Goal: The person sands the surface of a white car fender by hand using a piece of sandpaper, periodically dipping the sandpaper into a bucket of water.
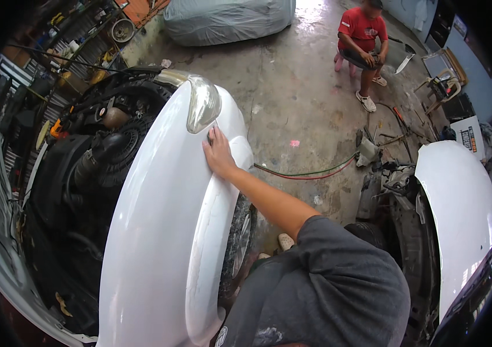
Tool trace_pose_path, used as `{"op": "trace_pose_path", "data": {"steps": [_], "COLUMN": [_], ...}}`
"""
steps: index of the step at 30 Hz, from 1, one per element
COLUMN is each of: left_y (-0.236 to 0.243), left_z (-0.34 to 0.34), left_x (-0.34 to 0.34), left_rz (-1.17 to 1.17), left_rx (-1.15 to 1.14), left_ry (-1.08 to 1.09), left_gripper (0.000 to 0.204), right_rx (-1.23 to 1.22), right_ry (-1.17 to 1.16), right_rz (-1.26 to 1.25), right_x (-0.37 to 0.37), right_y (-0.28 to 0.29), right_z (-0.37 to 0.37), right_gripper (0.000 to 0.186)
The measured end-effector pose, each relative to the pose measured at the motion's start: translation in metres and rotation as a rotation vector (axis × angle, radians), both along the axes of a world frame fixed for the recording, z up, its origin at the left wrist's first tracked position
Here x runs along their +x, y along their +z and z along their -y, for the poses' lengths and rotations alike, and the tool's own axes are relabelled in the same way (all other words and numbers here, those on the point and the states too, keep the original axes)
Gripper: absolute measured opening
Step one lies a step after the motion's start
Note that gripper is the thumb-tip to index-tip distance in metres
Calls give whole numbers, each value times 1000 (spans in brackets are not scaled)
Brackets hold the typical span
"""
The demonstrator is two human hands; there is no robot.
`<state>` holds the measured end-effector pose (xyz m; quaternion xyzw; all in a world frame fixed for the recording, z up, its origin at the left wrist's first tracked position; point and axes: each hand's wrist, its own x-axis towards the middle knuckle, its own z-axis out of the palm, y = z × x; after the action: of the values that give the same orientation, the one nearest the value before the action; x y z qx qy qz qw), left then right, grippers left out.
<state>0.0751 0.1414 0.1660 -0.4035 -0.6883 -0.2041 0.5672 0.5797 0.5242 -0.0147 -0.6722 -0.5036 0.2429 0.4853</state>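
Observation:
My right hand [219, 152] rests on a white car fender [147, 231], just below the rear corner of a clear, yellowed headlight [205, 105]. Its fingers are bent against the panel. A small dark patch shows under the fingertips, and I cannot make out what it is. Along the fender's near side runs a wide wheel-arch flare [202, 277] with faint lines in its surface. Part of a dark tyre [237, 231] shows beneath the flare. My left hand is out of view.
Left of the fender, the engine bay [101, 156] lies open. A person in a red shirt [363, 29] sits across the concrete floor. Red and green hoses [309, 176] cross it. Another white car panel [459, 196] stands at right, and a covered car [228, 20] at the back.

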Motion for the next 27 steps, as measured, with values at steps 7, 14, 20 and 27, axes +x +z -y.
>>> {"op": "trace_pose_path", "data": {"steps": [7, 14, 20, 27], "left_y": [-1, -4, -4, -7], "left_z": [-3, -9, -3, -9], "left_x": [-8, -11, -10, -19], "left_rz": [-44, -13, -32, -34], "left_rx": [-8, -13, 10, 17], "left_ry": [-92, -153, -122, -138], "left_gripper": [80, 81, 84, 84], "right_rx": [305, 335, 294, 207], "right_ry": [22, -107, 59, 13], "right_rz": [-302, -461, -158, -547], "right_x": [-65, -14, -79, 0], "right_y": [3, 9, 33, 36], "right_z": [23, 0, 36, -1], "right_gripper": [75, 64, 69, 66]}}
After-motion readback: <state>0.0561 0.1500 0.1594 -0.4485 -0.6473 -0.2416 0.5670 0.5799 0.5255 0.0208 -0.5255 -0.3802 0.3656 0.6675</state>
